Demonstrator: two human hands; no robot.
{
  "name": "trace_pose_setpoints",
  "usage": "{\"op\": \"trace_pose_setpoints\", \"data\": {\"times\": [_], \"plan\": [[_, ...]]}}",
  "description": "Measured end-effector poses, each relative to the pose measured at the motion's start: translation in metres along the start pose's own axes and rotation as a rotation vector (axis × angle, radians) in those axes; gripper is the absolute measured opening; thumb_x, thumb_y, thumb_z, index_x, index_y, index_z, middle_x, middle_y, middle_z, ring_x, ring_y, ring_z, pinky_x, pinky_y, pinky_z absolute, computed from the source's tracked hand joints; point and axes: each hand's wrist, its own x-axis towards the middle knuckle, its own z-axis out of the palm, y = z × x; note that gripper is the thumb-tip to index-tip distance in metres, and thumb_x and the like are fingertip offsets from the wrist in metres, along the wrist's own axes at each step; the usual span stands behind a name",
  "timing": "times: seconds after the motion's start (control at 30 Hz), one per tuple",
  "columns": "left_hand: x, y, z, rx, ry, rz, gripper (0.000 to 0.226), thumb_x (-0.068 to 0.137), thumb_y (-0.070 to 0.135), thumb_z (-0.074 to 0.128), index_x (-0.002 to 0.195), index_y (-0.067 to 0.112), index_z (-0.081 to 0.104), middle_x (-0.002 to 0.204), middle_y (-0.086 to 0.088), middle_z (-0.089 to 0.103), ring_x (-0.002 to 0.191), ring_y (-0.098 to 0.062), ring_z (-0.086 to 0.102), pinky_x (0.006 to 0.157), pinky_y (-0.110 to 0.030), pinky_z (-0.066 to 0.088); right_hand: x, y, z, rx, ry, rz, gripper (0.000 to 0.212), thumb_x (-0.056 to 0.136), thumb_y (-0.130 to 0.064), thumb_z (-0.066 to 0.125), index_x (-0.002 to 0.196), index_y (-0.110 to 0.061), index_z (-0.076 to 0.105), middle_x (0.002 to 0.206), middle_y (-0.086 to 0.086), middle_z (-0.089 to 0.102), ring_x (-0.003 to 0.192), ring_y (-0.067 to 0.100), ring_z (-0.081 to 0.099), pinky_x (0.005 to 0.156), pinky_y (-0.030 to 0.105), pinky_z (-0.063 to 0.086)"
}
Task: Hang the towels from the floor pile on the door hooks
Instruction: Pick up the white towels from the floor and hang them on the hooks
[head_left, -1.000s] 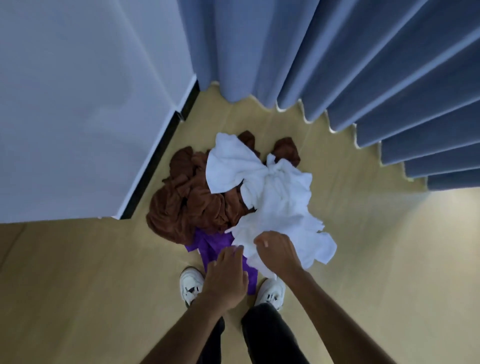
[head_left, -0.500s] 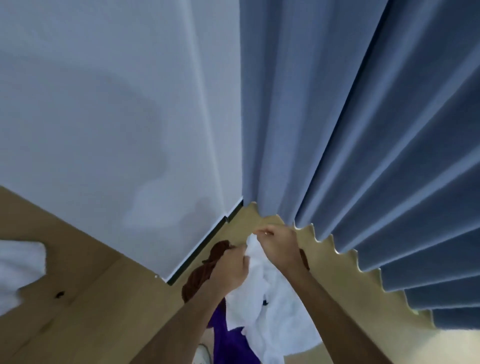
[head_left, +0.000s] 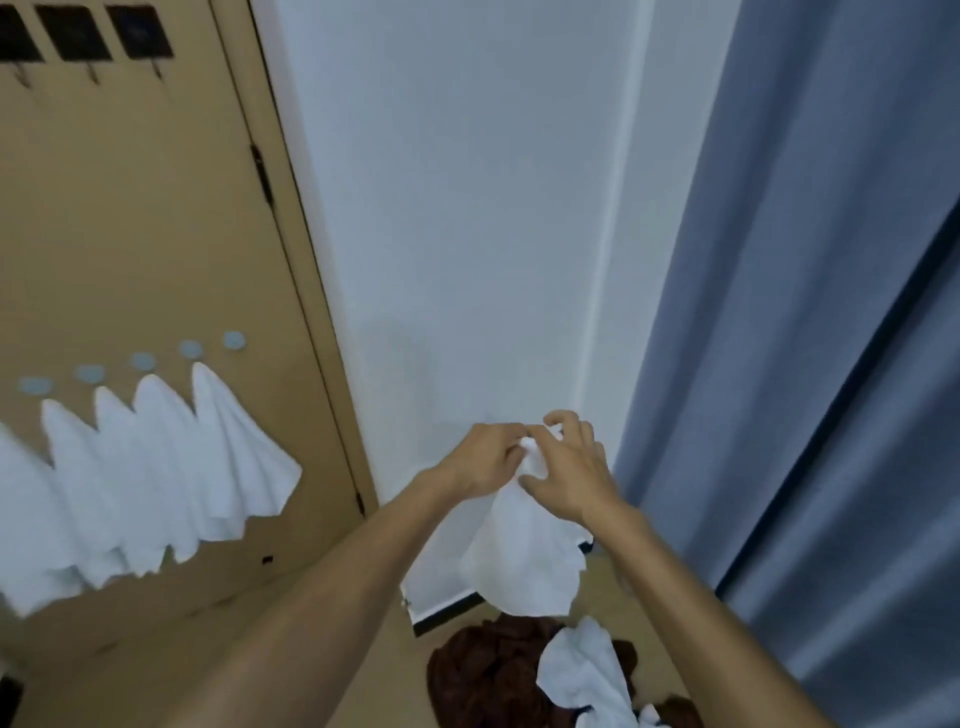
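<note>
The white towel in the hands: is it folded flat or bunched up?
Bunched. Both hands, left and right, pinch the white towel at its gathered top, and the rest hangs loose in folds.

- The white towel (head_left: 524, 551) I hold is bunched at its top corner between my left hand (head_left: 485, 457) and my right hand (head_left: 569, 475), and the rest hangs loose and crumpled in front of the white wall
- The floor pile (head_left: 498, 675) lies below it near the bottom edge: crumpled dark brown towels with another white towel (head_left: 584, 670) draped over them
- The door (head_left: 145, 234) stands to my left, tan, with a row of round pale hooks (head_left: 189, 349) across it
- Four or more white hung towels (head_left: 156, 467) droop from those hooks in overlapping points, and the rightmost hook (head_left: 234, 340) is bare
</note>
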Motion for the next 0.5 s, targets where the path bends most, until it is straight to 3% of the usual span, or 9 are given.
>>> {"op": "trace_pose_setpoints", "data": {"times": [0.1, 0.23, 0.33, 0.4, 0.5], "plan": [[-0.023, -0.012, -0.033, -0.016, 0.083, -0.097, 0.018, 0.092, 0.014, 0.042, 0.092, 0.006, 0.058, 0.087, -0.008, 0.065, 0.081, -0.026, 0.059, 0.064, -0.026, 0.037, 0.011, -0.045, -0.006, -0.107, 0.071, -0.117, 0.026, 0.093, -0.026, 0.044, 0.114, -0.019, 0.058, 0.112, 0.001, 0.054, 0.109, 0.025, 0.047, 0.081, 0.030, 0.033], [-0.074, -0.044, -0.063, -0.194, 0.166, -0.229, 0.010, 0.085, 0.013, 0.050, 0.093, 0.017, 0.054, 0.087, 0.002, 0.060, 0.078, -0.015, 0.054, 0.061, -0.022, 0.039, 0.014, -0.107, 0.000, -0.040, 0.085, -0.207, 0.016, 0.088, -0.013, 0.041, 0.080, -0.012, 0.054, 0.080, 0.002, 0.052, 0.088, 0.028, 0.055, 0.063, 0.029, 0.031], [-0.116, -0.077, -0.077, -0.218, 0.165, -0.262, 0.021, 0.081, 0.009, 0.053, 0.101, 0.018, 0.056, 0.091, 0.003, 0.059, 0.077, -0.010, 0.055, 0.063, -0.016, 0.044, 0.012, -0.153, 0.013, 0.009, 0.082, -0.268, 0.018, 0.088, -0.012, 0.042, 0.087, -0.008, 0.059, 0.089, 0.006, 0.059, 0.088, 0.026, 0.054, 0.064, 0.032, 0.039], [-0.140, -0.102, -0.082, -0.176, 0.144, -0.300, 0.015, 0.086, 0.013, 0.050, 0.098, 0.019, 0.057, 0.082, 0.007, 0.057, 0.066, -0.002, 0.050, 0.051, -0.008, 0.036, 0.011, -0.182, 0.021, 0.027, 0.083, -0.308, 0.018, 0.089, -0.012, 0.041, 0.089, -0.008, 0.058, 0.092, 0.007, 0.060, 0.089, 0.025, 0.054, 0.065, 0.031, 0.041], [-0.170, -0.138, -0.089, -0.126, 0.099, -0.381, 0.013, 0.091, 0.013, 0.044, 0.081, 0.013, 0.052, 0.072, 0.006, 0.051, 0.062, -0.007, 0.045, 0.054, -0.017, 0.034, 0.011, -0.220, 0.030, 0.040, 0.111, -0.359, 0.017, 0.090, -0.014, 0.041, 0.088, -0.009, 0.057, 0.092, 0.005, 0.058, 0.089, 0.022, 0.051, 0.065, 0.028, 0.038]]}}
